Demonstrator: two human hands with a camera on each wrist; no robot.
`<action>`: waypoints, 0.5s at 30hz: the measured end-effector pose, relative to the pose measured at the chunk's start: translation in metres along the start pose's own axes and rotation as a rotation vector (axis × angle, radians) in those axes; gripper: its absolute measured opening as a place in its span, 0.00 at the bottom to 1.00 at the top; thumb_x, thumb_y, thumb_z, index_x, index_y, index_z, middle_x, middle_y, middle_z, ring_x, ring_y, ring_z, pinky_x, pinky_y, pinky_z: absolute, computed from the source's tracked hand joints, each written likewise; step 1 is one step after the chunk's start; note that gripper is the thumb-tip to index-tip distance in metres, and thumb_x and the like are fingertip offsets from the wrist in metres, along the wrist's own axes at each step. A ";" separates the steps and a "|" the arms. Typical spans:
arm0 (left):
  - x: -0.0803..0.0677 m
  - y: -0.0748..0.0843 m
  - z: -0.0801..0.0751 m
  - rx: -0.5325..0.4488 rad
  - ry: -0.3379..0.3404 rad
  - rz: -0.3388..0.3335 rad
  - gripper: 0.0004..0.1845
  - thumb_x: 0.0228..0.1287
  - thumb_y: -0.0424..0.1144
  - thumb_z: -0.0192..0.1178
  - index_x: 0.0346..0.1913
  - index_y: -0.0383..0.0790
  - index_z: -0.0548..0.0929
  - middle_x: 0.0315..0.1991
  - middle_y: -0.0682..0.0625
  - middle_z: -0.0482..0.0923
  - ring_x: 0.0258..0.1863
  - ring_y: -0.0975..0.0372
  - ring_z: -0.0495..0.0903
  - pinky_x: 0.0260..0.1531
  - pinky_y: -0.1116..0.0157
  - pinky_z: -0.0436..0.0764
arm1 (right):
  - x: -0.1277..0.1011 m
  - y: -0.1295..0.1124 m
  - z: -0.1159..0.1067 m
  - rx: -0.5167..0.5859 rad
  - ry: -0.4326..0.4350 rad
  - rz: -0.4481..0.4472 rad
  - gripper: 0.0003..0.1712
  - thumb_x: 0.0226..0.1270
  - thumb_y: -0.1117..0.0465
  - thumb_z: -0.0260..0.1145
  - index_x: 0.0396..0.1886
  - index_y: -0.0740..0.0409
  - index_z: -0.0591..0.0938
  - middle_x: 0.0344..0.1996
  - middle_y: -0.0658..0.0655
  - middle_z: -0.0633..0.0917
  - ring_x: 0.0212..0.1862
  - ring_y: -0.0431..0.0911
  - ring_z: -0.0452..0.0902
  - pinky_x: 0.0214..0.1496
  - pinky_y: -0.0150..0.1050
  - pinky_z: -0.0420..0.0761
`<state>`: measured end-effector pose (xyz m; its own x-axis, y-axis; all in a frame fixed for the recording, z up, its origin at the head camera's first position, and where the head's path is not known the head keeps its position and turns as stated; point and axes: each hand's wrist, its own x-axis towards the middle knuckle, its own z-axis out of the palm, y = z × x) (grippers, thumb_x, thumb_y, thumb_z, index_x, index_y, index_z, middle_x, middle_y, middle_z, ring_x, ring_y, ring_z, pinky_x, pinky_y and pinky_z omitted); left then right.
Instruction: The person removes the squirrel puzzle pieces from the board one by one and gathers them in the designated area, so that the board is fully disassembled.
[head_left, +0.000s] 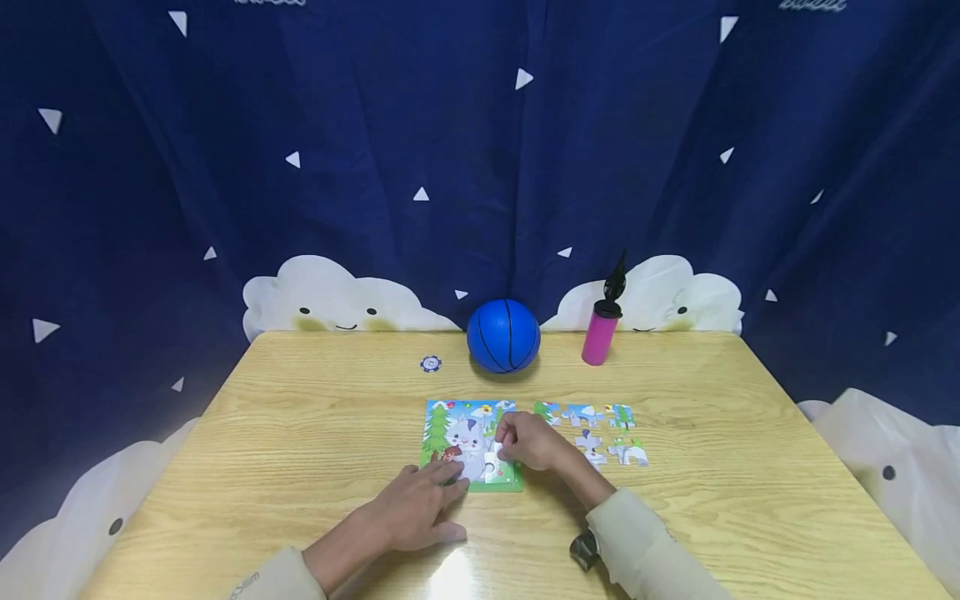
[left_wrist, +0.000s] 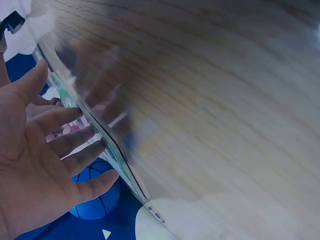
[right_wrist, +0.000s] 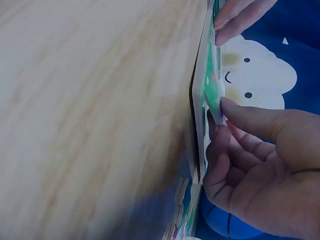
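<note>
**Hands at a cartoon jigsaw on the light wooden counter**

Hands both down at a square cardboard jigsaw board with a grey cartoon animal and green trees [head_left: 471,445], lying flat near the middle of the light wood-grain counter [head_left: 300,433], a little toward its near edge. Left hand [head_left: 417,510] laid palm down, fingers straight and slightly spread, fingertips [left_wrist: 95,145] resting on the board's near left corner. Right hand [head_left: 529,440] curled over the board's right edge, thumb and fingers pinching a small white-and-green puzzle piece [head_left: 493,463] held against the board's near right part; same pinch seen edge-on from the right wrist [right_wrist: 216,107]. Pale long sleeves on both forearms.

Just right of the board, toward the counter's right edge, a cluster of loose cardboard puzzle pieces in blue, green and white [head_left: 596,429], lying flat in two short rows, apart from the board. Near the far edge, a round blue rubber ball with black seams [head_left: 503,335] behind the board. Beside it, further right along the far edge, an upright pink cylinder pump with a black top [head_left: 602,330]. Left of the ball, a small round blue-and-white chip [head_left: 431,363], flat on the wood. Behind the far edge, a dark blue curtain with white triangles and smiling clouds [head_left: 450,167].
</note>
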<state>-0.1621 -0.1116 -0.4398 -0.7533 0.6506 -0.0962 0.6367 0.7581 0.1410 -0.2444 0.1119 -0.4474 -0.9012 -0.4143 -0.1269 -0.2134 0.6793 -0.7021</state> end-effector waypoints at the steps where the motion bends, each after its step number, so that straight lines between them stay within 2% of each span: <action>1: 0.000 0.000 0.000 0.001 -0.001 -0.001 0.36 0.60 0.62 0.54 0.65 0.42 0.72 0.69 0.43 0.65 0.67 0.47 0.66 0.60 0.45 0.72 | 0.000 0.000 0.000 0.004 -0.003 -0.003 0.08 0.54 0.71 0.69 0.33 0.62 0.78 0.23 0.51 0.77 0.28 0.40 0.70 0.29 0.29 0.71; 8: 0.001 0.000 0.001 0.012 -0.003 -0.001 0.36 0.60 0.63 0.54 0.65 0.43 0.72 0.69 0.43 0.65 0.67 0.47 0.66 0.59 0.45 0.72 | -0.001 0.003 -0.006 0.082 -0.003 -0.050 0.06 0.57 0.72 0.66 0.34 0.63 0.78 0.26 0.52 0.77 0.30 0.41 0.70 0.30 0.28 0.71; 15: 0.000 0.000 0.000 0.008 0.004 0.006 0.36 0.61 0.62 0.54 0.65 0.42 0.72 0.69 0.43 0.66 0.68 0.48 0.66 0.59 0.45 0.72 | -0.010 0.012 -0.025 0.107 0.009 -0.071 0.05 0.60 0.70 0.64 0.35 0.62 0.77 0.28 0.53 0.77 0.32 0.41 0.70 0.32 0.29 0.71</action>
<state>-0.1620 -0.1110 -0.4401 -0.7502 0.6548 -0.0917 0.6424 0.7546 0.1338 -0.2478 0.1392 -0.4375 -0.8885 -0.4537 -0.0683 -0.2362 0.5798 -0.7798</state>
